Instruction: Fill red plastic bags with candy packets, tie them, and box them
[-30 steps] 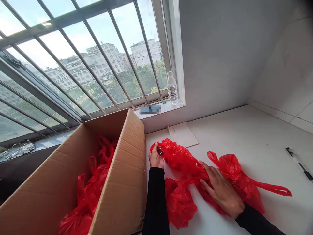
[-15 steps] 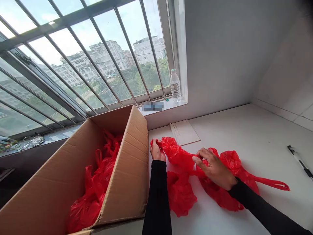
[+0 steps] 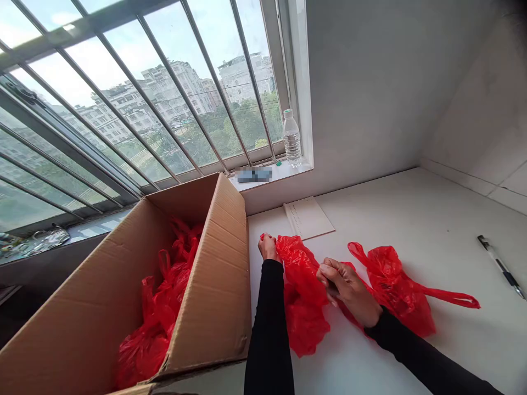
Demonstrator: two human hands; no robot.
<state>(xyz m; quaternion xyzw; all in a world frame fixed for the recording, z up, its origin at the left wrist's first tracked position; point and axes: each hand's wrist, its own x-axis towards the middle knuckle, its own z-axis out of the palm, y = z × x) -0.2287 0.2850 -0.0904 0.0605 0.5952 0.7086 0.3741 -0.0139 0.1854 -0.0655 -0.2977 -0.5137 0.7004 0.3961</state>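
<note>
A crumpled red plastic bag [image 3: 304, 296] hangs and spreads between my two hands over the white table. My left hand [image 3: 269, 248], near the box's right wall, is closed around one end of it, and a red tip pokes out above the fist. My right hand [image 3: 346, 288] has its fingers curled closed on the bag's other side; the exact grip is partly hidden. Just right of that hand lies a second red plastic bag [image 3: 401, 291], with one loop handle pointing up and another stretched to the right. Part of it is behind my right hand.
On the left, an open cardboard box [image 3: 218, 274] holds several red bags [image 3: 160, 318]. A notebook [image 3: 310, 218] lies by the wall, and a pen [image 3: 500, 266] lies at the table's right. A water bottle [image 3: 292, 140] and a blurred object [image 3: 254, 175] are on the windowsill.
My right hand has moved slightly left and its fingers have curled tighter. The left hand has turned into a fist. The bag between them has bunched, and the second bag shows more.
</note>
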